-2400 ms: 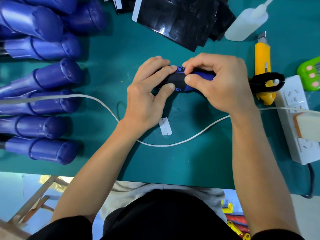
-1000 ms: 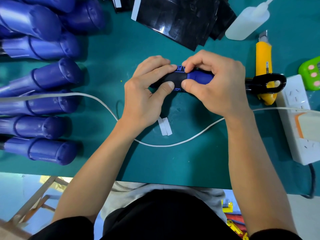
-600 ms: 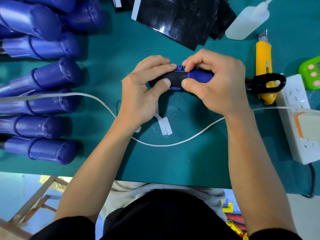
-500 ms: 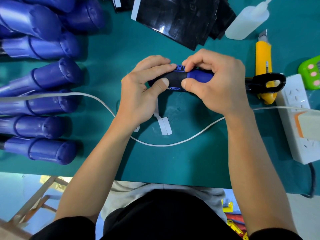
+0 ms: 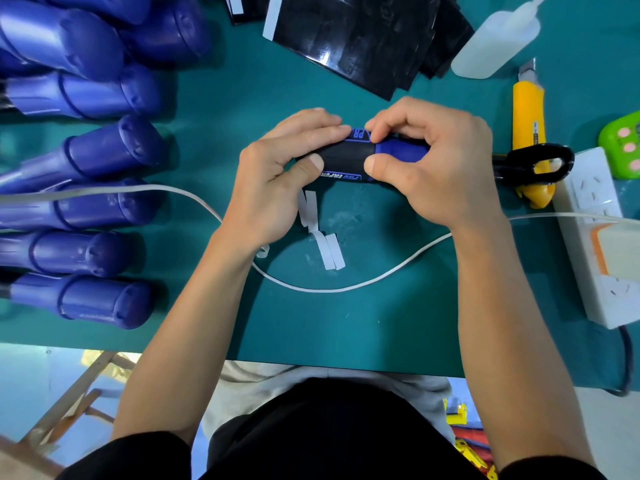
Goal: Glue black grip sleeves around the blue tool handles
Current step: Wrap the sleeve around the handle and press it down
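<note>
1. Blue handle (image 5: pixel 398 150) held crosswise over the middle of the green mat (image 5: pixel 346 323), one hand at each end; touching the mat or not, impossible to tell.
2. Black sleeve (image 5: pixel 346 155) wrapped round the left part of that handle, with blue lettering showing at its far and near edges.
3. Left hand (image 5: pixel 277 174) curled round the sleeved end: thumb pressed on the near side of the sleeve, fingers laid over the far side.
4. Right hand (image 5: pixel 436 168) clasped round the bare blue part: thumb tip at the sleeve's right edge, forefinger bent down onto the far edge.
5. Just below the hands, white paper strips (image 5: pixel 330 251) flat on the mat, with a white cable (image 5: pixel 346 289) curving past them.
6. At left, a row of spare blue handles (image 5: pixel 100 154) lying side by side, round ends toward the middle.
7. At the far edge, a stack of glossy black sheets (image 5: pixel 363 39); to its right, a pale squeeze bottle (image 5: pixel 495 39) with a nozzle.
8. At right, a yellow knife (image 5: pixel 528 112) with black scissors (image 5: pixel 533 164) lying across it, then a white power strip (image 5: pixel 595 237) and a green gadget (image 5: pixel 623 147) with pink buttons.
</note>
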`<control>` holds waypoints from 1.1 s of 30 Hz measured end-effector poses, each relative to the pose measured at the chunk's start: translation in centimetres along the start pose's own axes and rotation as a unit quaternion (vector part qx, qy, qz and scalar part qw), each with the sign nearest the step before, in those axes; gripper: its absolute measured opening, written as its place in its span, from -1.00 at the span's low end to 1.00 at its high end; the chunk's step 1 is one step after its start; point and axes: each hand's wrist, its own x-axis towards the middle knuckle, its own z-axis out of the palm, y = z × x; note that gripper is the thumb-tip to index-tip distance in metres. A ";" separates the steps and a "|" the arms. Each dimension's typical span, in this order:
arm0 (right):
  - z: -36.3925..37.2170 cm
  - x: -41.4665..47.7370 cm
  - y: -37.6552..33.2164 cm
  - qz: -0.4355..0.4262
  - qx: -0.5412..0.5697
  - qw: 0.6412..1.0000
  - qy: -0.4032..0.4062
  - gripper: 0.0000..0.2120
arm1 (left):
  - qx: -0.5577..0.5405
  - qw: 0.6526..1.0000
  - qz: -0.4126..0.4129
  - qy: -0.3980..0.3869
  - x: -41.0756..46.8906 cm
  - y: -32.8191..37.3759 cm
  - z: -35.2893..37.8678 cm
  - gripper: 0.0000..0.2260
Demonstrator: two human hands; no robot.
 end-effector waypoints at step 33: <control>-0.4 0.2 -0.2 0.011 0.008 1.000 -0.028 -0.89 | 0.170 0.979 0.040 0.102 0.1 1.6 3.1 -0.60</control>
